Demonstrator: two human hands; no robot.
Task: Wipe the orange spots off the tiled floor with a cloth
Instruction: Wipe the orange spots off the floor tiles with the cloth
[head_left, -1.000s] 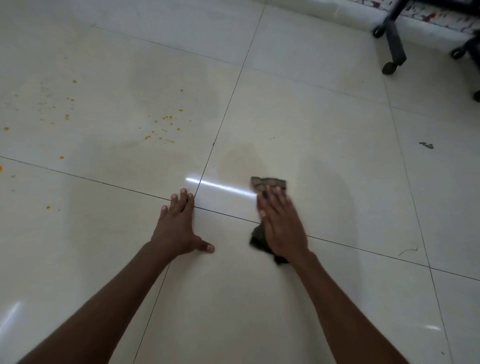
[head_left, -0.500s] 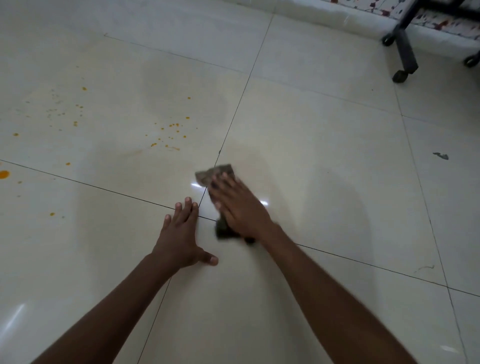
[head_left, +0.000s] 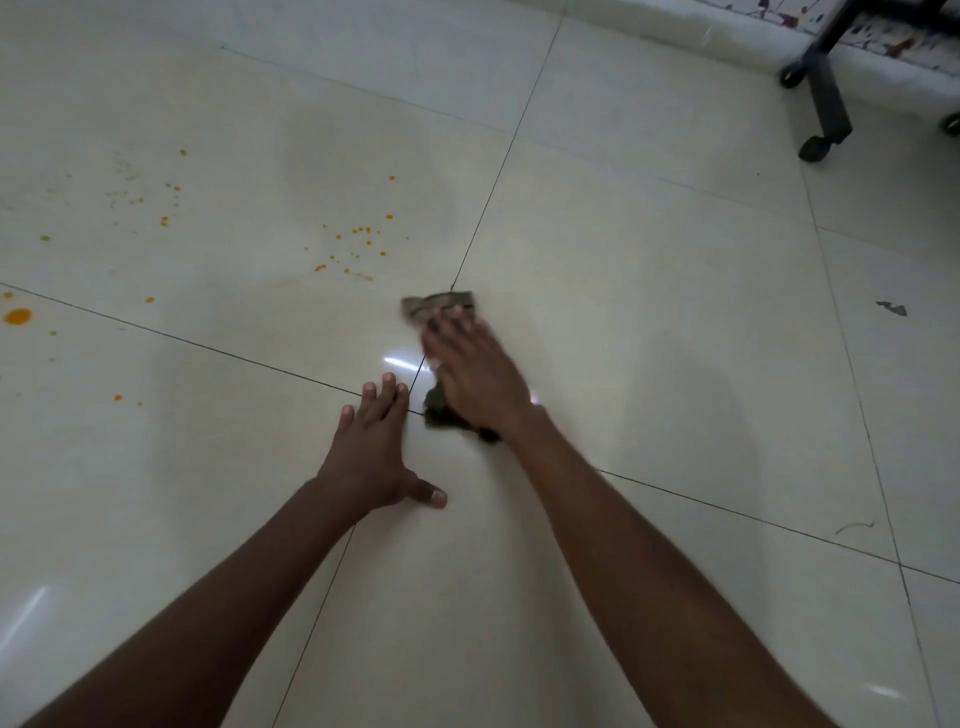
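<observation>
My right hand (head_left: 475, 376) lies flat, fingers straight, pressing the cloth (head_left: 439, 306) onto the floor (head_left: 649, 312) at the tile joint. My left hand (head_left: 371, 447) is spread flat, holding nothing, bracing me. The nearest spots (head_left: 358, 244) sit up-left of the cloth, untouched. I'd keep the palm weighted, sweep left across that cluster, then go for the big blob (head_left: 18, 315).

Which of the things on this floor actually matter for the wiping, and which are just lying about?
For the job: cloth under the right hand; orange spots; larger orange blot; left hand flat on the tiled floor.

Lying about: chair castors; dark scrap; thin strand.
</observation>
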